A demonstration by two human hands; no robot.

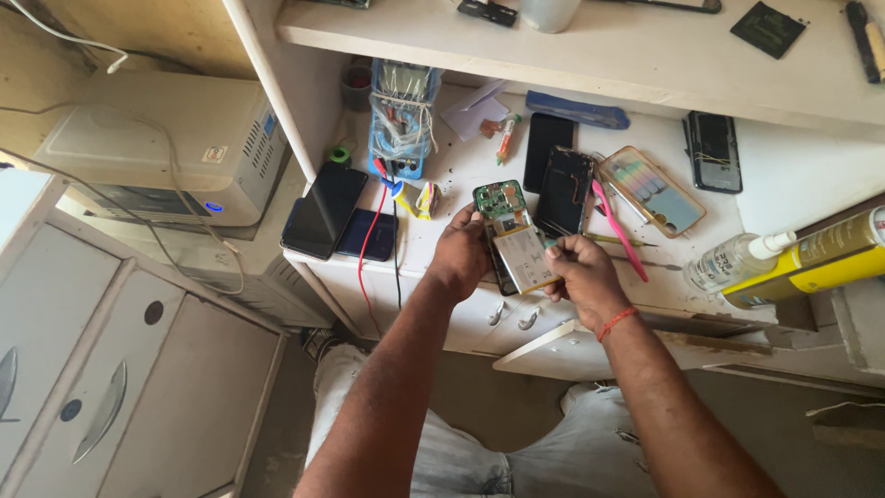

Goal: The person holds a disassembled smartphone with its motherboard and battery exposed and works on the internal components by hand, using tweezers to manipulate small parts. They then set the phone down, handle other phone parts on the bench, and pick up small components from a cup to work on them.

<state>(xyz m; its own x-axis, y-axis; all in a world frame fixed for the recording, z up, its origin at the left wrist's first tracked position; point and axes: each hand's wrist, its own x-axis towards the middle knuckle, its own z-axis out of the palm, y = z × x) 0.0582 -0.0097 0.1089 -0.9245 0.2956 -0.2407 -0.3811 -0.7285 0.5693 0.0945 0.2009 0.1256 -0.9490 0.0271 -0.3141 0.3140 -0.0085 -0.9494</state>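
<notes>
While both forearms are stretched forward over the lap, an opened phone (pixel 510 242) with its back cover off is held between the two hands above the front edge of a worn white workbench (pixel 461 171). The left hand (pixel 458 254) is closed around the phone's left side, thumb over the frame and fingers curled beneath. The right hand (pixel 581 270) is pinched on the lower right corner, where the flat, pale, rectangular battery (pixel 524 259) is seen; whether the battery is being lifted cannot be told. A green circuit board (pixel 500 199) with small metallic parts is exposed at the phone's far end. An orange thread band (pixel 616 323) is worn on the right wrist.

Just beyond the right hand, a second dark, gutted phone shell (pixel 565 192) is laid flat, with a slim pink plastic pry tool (pixel 619 231) beside it and a glossy rectangular case with pastel stripes (pixel 652 190) farther right. To the far right of that hand, a clear plastic spray bottle (pixel 735 261) and a yellow tube (pixel 816 261) are lying on their sides. Left of the left hand, two smooth black phones (pixel 324 208) are rested at the bench's edge, crossed by a red wire (pixel 369 242). Beyond the left hand stands a blue boxy device wrapped in leads (pixel 402 118).
</notes>
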